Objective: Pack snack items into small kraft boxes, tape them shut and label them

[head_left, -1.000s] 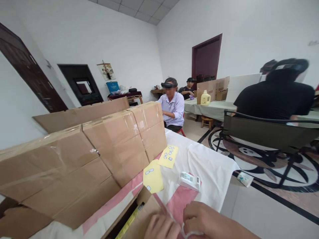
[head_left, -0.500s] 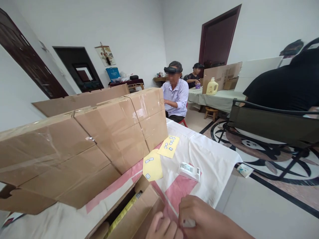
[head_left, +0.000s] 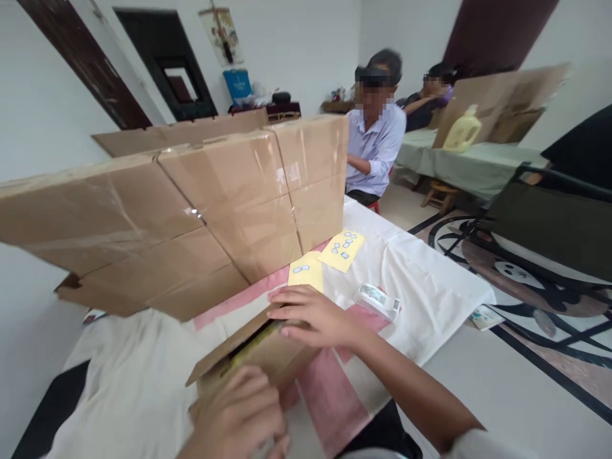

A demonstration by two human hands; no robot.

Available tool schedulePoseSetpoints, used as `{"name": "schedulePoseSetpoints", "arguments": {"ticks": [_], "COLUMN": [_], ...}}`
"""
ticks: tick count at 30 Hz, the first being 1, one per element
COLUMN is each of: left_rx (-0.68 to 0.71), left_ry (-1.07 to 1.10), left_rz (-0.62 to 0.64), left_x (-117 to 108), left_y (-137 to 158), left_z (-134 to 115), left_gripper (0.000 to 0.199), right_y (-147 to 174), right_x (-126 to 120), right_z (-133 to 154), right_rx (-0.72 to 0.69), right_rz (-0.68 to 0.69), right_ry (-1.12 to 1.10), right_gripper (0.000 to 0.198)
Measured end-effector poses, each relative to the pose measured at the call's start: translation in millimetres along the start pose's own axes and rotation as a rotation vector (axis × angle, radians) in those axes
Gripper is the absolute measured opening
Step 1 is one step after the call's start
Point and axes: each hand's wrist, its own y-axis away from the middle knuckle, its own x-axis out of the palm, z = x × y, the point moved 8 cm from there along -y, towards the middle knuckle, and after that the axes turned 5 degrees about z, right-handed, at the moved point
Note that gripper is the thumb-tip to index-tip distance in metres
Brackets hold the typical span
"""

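brown cardboard box (head_left: pixel 282 360), narrow and part-open, lying on the covered table (head_left: pixel 430 287) directly below and ahead of the wearer, between the two hands. its long axis runs obliquely, from the near left, by the left hand (head_left: pixel 248 408), to the far right, under the right hand (head_left: pixel 310 315), roughly in line with the row of stacked cartons (head_left: pixel 229 191) behind it. the governing relation, as judged here, is one of ends: the left hand is nearer the close end, the right hand the far end, and the slot along the top lies between them.

right hand: palm down, fingers extended and slightly apart, laid across the far end and pointing leftward; the grip is wide, apparently resting on the cardboard rather than closed round it. the right forearm (head_left: pixel 406 389) slants in from the lower right. left hand: knuckles up, fingers bent, blurred by motion; whether it grips anything, or touches the box, cannot be told.

a raised flap (head_left: pixel 224 350) borders the slot on the side toward the cartons; a yellow-green strip (head_left: pixel 241 352) shows indistinctly within. beyond the right hand lie two yellow sheets (head_left: pixel 342 252) and, to their right, a white device (head_left: pixel 378 303), untouched.
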Motion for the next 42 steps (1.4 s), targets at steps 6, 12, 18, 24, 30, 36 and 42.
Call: {"name": "schedulePoseSetpoints", "arguments": {"ticks": [6, 12, 18, 24, 30, 36, 42], "left_rx": [-0.454, -0.692, -0.701, -0.548, -0.563, -0.532, -0.597], "left_ry": [0.234, 0.408, 0.478, 0.41, 0.335, 0.183, 0.04], "left_rz": [0.128, 0.24, 0.315, 0.444, 0.518, 0.518, 0.565], "left_x": [-34.1, -19.9, -7.4, -2.7, 4.6, 3.6, 4.5], "left_y": [21.2, 18.5, -3.2, -6.4, -10.9, -21.0, -19.0], "left_z": [50.7, 94.6, 117.6, 126.7, 139.2, 143.4, 148.5], "left_gripper": [0.028, 0.036, 0.03, 0.023, 0.024, 0.025, 0.027], "right_y": [-8.3, -4.7, 0.5, 2.1, 0.8, 2.0, 3.0], "right_x": [26.7, 32.5, 40.9, 44.9, 45.5, 47.0, 48.7], "right_z": [-28.8, -25.3, -38.3, -44.7, -44.9, -46.8, -48.8], "right_rx": [0.045, 0.326, 0.333, 0.329, 0.329, 0.333, 0.332], "right_rz": [-0.021, 0.087, 0.033, 0.052, 0.042, 0.046, 0.041], "right_ry": [-0.256, -0.189, -0.439, -0.475, -0.473, -0.486, -0.496], "right_gripper": [0.021, 0.03, 0.026, 0.029, 0.026, 0.027, 0.027]}}
